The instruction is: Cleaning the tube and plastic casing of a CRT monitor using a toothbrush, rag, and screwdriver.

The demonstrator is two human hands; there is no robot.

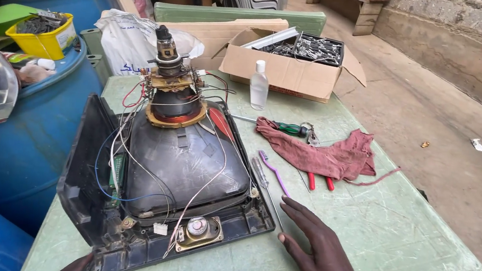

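The old picture tube set [179,171] is lying face down in the middle of the frame, on the green table [399,232], with its back cover off. I think the biggest danger is the thin glass neck [167,54] sticking up at the top: a bump from an arm could snap it. The loose red, white and blue wires [125,140] are hanging all over the tube, so a finger could catch one and pull it off. The set is also sitting close to the table's near edge at the bottom of the frame, so a hard push could slide it off.

The right hand [321,253] is lying flat on the table at the lower right, fingers spread open and holding nothing, its fingertips just beside a screwdriver [265,187]. The left hand [80,268] is peeking in at the bottom left, touching the black frame's corner; I cannot tell if its fingers are gripping.

The tube is dark, dusty glass with a copper coil [173,116] round its neck and a small round speaker [199,229] below.
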